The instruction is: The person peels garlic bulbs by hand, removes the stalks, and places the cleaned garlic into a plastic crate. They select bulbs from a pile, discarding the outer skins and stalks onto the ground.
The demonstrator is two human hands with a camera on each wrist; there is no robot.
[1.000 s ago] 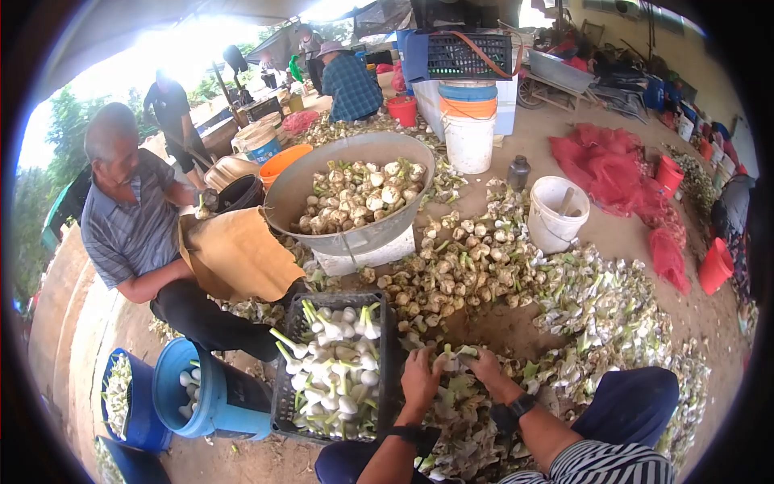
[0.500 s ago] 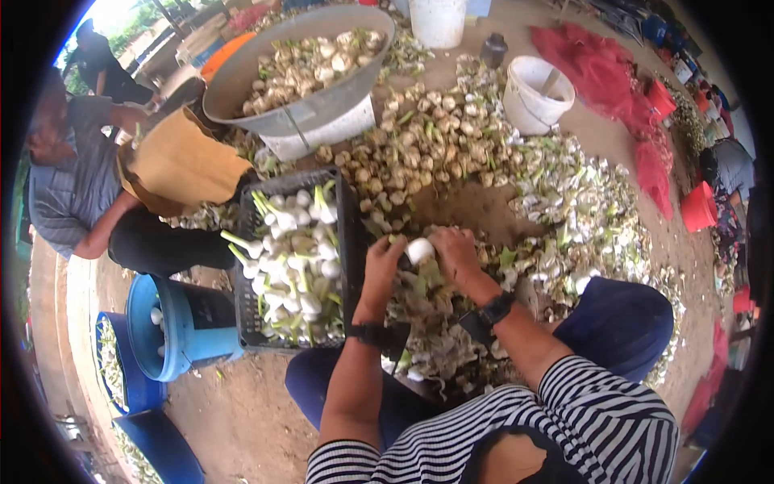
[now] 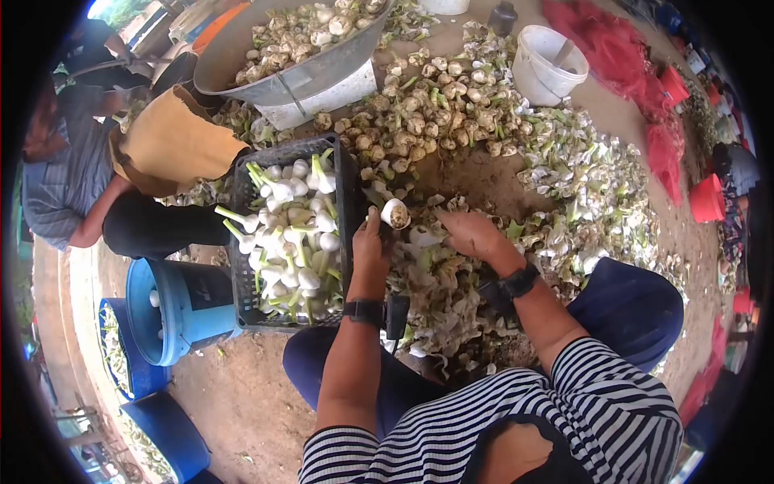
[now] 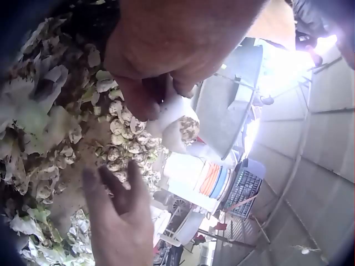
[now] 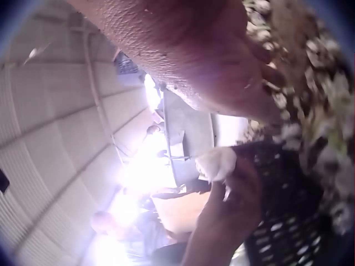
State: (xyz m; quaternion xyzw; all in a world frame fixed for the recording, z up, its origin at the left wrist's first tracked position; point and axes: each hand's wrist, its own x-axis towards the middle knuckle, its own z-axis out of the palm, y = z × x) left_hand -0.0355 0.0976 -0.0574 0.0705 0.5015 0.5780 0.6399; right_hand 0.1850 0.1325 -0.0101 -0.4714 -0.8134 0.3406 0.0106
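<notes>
A white garlic bulb (image 3: 395, 214) with a brown root end is pinched between the thumb and fingers of my left hand (image 3: 371, 248), just right of the black crate (image 3: 348, 202) of peeled garlic. The left wrist view shows the bulb (image 4: 180, 123) under the left hand (image 4: 172, 47), its root end facing outward. My right hand (image 3: 474, 235) is apart from the bulb, above the heap of peels (image 3: 435, 298); its fingers look extended and hold nothing in the left wrist view (image 4: 123, 221). In the right wrist view the left hand (image 5: 227, 213) grips the bulb (image 5: 217, 163).
Unpeeled garlic (image 3: 435, 113) lies in a pile ahead, with a metal basin (image 3: 294, 85) behind it and a white bucket (image 3: 538, 73) to its right. Blue buckets (image 3: 173, 319) stand at the left, near a seated person (image 3: 72, 169). Red netting (image 3: 601, 52) lies at the upper right.
The view has tilted down. The hands first came together at the bulb, which now shows its root end; my right hand has since moved off it to the right.
</notes>
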